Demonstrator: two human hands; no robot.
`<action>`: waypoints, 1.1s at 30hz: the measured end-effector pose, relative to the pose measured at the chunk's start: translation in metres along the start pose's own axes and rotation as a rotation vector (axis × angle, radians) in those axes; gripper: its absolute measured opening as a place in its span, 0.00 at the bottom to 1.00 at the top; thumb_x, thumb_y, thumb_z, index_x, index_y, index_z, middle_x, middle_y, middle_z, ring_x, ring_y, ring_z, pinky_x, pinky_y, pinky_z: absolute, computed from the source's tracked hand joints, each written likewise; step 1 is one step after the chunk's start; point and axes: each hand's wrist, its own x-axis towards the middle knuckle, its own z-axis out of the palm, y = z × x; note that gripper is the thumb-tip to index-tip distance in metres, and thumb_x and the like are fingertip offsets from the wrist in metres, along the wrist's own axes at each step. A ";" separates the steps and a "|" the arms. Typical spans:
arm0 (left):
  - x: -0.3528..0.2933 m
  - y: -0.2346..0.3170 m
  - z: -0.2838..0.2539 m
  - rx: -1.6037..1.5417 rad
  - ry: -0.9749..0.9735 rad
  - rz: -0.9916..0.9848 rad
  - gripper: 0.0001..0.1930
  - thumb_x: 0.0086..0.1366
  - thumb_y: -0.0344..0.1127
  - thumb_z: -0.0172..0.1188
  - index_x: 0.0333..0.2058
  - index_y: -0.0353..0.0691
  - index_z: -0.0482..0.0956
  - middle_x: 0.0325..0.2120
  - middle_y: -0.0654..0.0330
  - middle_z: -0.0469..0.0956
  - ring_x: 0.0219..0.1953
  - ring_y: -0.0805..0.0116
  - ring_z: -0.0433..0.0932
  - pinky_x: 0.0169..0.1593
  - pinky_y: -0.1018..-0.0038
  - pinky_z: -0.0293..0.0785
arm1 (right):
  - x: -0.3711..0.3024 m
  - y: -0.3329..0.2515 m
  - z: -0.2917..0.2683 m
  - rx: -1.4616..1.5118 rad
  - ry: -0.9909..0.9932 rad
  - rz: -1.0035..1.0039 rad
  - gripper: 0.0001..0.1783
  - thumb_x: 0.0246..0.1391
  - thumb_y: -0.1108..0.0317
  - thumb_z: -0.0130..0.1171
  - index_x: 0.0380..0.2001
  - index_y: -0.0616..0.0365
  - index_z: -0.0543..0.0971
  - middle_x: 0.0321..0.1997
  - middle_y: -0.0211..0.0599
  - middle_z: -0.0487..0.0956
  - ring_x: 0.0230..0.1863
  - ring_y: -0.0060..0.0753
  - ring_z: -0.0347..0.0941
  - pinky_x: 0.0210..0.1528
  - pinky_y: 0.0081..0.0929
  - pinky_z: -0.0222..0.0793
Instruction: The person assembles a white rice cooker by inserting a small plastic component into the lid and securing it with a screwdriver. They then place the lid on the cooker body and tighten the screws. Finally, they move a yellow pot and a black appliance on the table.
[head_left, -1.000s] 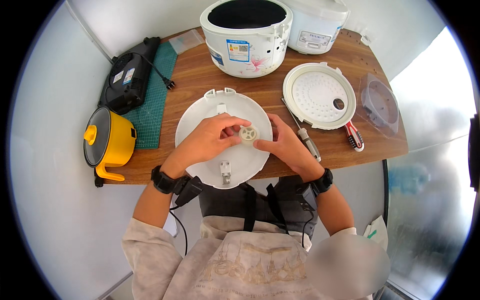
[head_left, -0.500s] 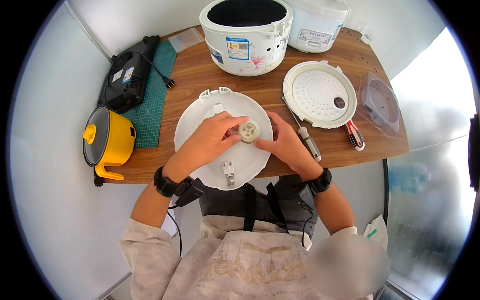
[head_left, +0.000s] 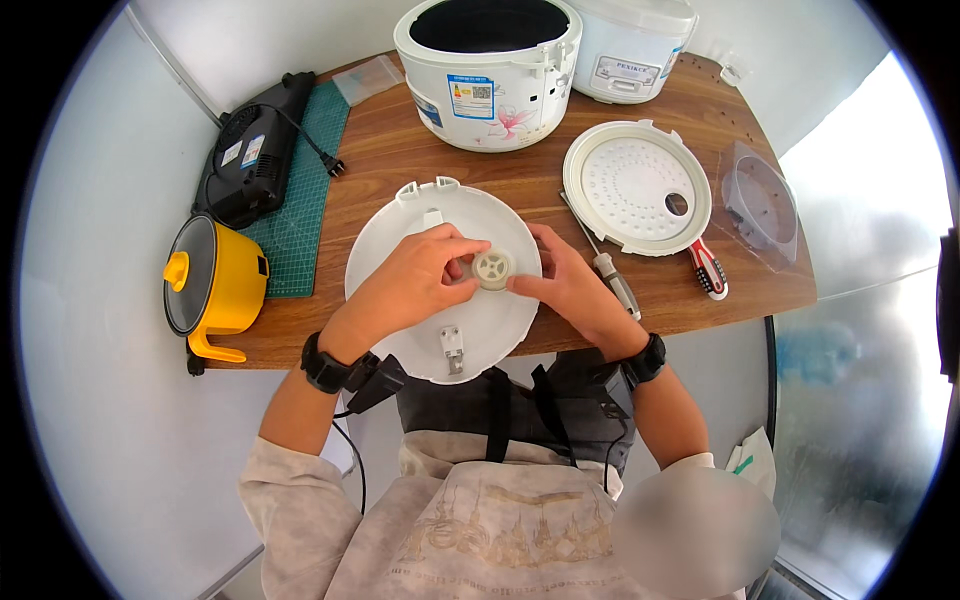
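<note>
A white round rice cooker lid shell (head_left: pixel 410 345) lies inner side up at the table's front edge, in front of me. In its middle is a small cream round steam valve piece (head_left: pixel 492 268) with a spoked face. Thumb and index finger of my left hand (head_left: pixel 425 275) close on the left side of that piece. My right hand (head_left: pixel 572 285) grips the lid shell's right rim, its thumb reaching in beside the valve piece and its other fingers along the edge. A metal latch part (head_left: pixel 453 348) sits inside the shell near its front.
Right of the shell lie a grey-handled screwdriver (head_left: pixel 617 287), a perforated inner lid (head_left: pixel 640 185), a red-black handle (head_left: pixel 709 272) and a clear plastic part (head_left: pixel 757 205). Behind stands an open rice cooker body (head_left: pixel 520 110). A yellow pot (head_left: pixel 235 290) and black appliance (head_left: pixel 260 150) are left.
The whole scene has shifted very slightly left in view. My fingers have stayed around the valve piece and the rim with hardly any movement.
</note>
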 end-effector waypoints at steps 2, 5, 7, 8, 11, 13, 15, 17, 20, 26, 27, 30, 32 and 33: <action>0.000 -0.001 -0.001 -0.019 -0.005 0.001 0.22 0.61 0.28 0.67 0.56 0.41 0.82 0.39 0.58 0.77 0.35 0.71 0.79 0.43 0.76 0.78 | 0.001 -0.002 0.000 0.069 0.017 0.049 0.34 0.59 0.69 0.67 0.65 0.65 0.65 0.59 0.44 0.76 0.57 0.32 0.75 0.58 0.30 0.73; -0.001 -0.004 -0.003 -0.069 0.003 0.020 0.19 0.64 0.31 0.66 0.54 0.39 0.82 0.35 0.58 0.78 0.33 0.70 0.79 0.41 0.74 0.77 | 0.002 0.000 0.003 0.061 0.042 0.037 0.31 0.63 0.64 0.65 0.64 0.66 0.67 0.57 0.45 0.77 0.56 0.32 0.76 0.56 0.29 0.73; 0.001 -0.002 -0.004 -0.144 0.012 -0.050 0.18 0.65 0.31 0.65 0.54 0.40 0.82 0.33 0.59 0.79 0.32 0.71 0.79 0.40 0.75 0.77 | 0.003 0.000 0.004 0.042 0.050 0.019 0.30 0.64 0.63 0.64 0.63 0.66 0.67 0.57 0.45 0.78 0.55 0.32 0.76 0.55 0.29 0.74; 0.002 -0.001 -0.003 -0.183 0.016 -0.084 0.17 0.66 0.31 0.64 0.54 0.41 0.82 0.32 0.59 0.79 0.32 0.72 0.78 0.40 0.75 0.76 | 0.002 -0.001 0.005 0.044 0.051 0.021 0.30 0.64 0.64 0.64 0.63 0.66 0.67 0.56 0.45 0.78 0.55 0.31 0.76 0.55 0.29 0.74; 0.002 0.000 -0.004 -0.190 -0.018 -0.099 0.16 0.69 0.27 0.61 0.55 0.42 0.81 0.32 0.65 0.75 0.30 0.78 0.75 0.38 0.79 0.75 | 0.004 0.001 0.006 0.022 0.066 0.017 0.29 0.64 0.64 0.63 0.62 0.66 0.68 0.55 0.46 0.79 0.53 0.31 0.77 0.54 0.29 0.75; 0.002 -0.003 -0.002 -0.198 -0.007 -0.076 0.14 0.69 0.27 0.61 0.52 0.41 0.81 0.31 0.66 0.75 0.30 0.79 0.74 0.36 0.80 0.74 | 0.004 0.001 0.007 0.000 0.077 0.013 0.28 0.64 0.64 0.63 0.61 0.66 0.68 0.55 0.47 0.79 0.52 0.31 0.77 0.53 0.29 0.75; 0.002 -0.004 -0.002 -0.211 -0.005 -0.077 0.12 0.69 0.27 0.61 0.51 0.41 0.81 0.31 0.66 0.74 0.30 0.79 0.73 0.35 0.81 0.73 | 0.005 0.001 0.007 -0.022 0.087 0.011 0.28 0.64 0.64 0.63 0.61 0.66 0.69 0.55 0.47 0.79 0.52 0.32 0.77 0.53 0.29 0.75; 0.002 0.000 -0.003 -0.227 -0.013 -0.102 0.12 0.69 0.27 0.61 0.50 0.41 0.81 0.31 0.66 0.74 0.29 0.80 0.72 0.35 0.81 0.72 | 0.006 0.001 0.007 -0.025 0.096 0.024 0.27 0.64 0.63 0.63 0.60 0.66 0.69 0.54 0.48 0.79 0.52 0.32 0.77 0.53 0.29 0.75; 0.002 0.000 -0.001 -0.206 0.006 -0.078 0.11 0.68 0.26 0.60 0.49 0.41 0.81 0.30 0.67 0.73 0.29 0.80 0.71 0.34 0.81 0.71 | 0.008 0.002 0.008 -0.025 0.107 0.028 0.27 0.64 0.63 0.63 0.59 0.66 0.70 0.54 0.48 0.79 0.52 0.32 0.77 0.53 0.29 0.75; 0.003 -0.004 0.001 -0.185 0.044 -0.067 0.12 0.67 0.29 0.61 0.48 0.38 0.81 0.31 0.65 0.77 0.29 0.79 0.74 0.34 0.79 0.73 | 0.009 0.001 0.010 -0.037 0.120 0.042 0.26 0.65 0.61 0.62 0.58 0.66 0.70 0.53 0.47 0.80 0.52 0.31 0.77 0.53 0.29 0.74; 0.003 -0.004 0.001 -0.174 0.044 -0.082 0.12 0.67 0.29 0.61 0.48 0.37 0.81 0.31 0.65 0.78 0.28 0.79 0.75 0.33 0.79 0.73 | 0.009 0.001 0.010 -0.039 0.119 0.043 0.26 0.65 0.61 0.62 0.58 0.66 0.70 0.53 0.47 0.80 0.52 0.31 0.77 0.53 0.29 0.74; 0.006 -0.003 0.000 -0.168 0.033 -0.126 0.11 0.66 0.31 0.62 0.47 0.37 0.81 0.30 0.64 0.78 0.27 0.79 0.76 0.32 0.79 0.72 | 0.009 0.004 0.009 -0.036 0.121 0.028 0.26 0.65 0.61 0.62 0.58 0.66 0.70 0.53 0.47 0.80 0.52 0.31 0.77 0.53 0.30 0.74; 0.006 0.000 -0.002 -0.198 0.015 -0.160 0.10 0.67 0.31 0.62 0.45 0.37 0.81 0.28 0.64 0.78 0.26 0.79 0.76 0.31 0.80 0.72 | 0.008 0.002 0.010 -0.031 0.120 0.024 0.25 0.65 0.61 0.62 0.58 0.66 0.70 0.52 0.47 0.80 0.51 0.31 0.77 0.52 0.30 0.74; 0.006 -0.001 -0.001 -0.199 0.018 -0.161 0.10 0.67 0.31 0.61 0.45 0.37 0.80 0.29 0.64 0.77 0.26 0.79 0.76 0.31 0.80 0.72 | 0.008 0.001 0.011 -0.029 0.118 0.022 0.25 0.65 0.61 0.62 0.58 0.66 0.70 0.52 0.47 0.80 0.51 0.31 0.77 0.52 0.30 0.74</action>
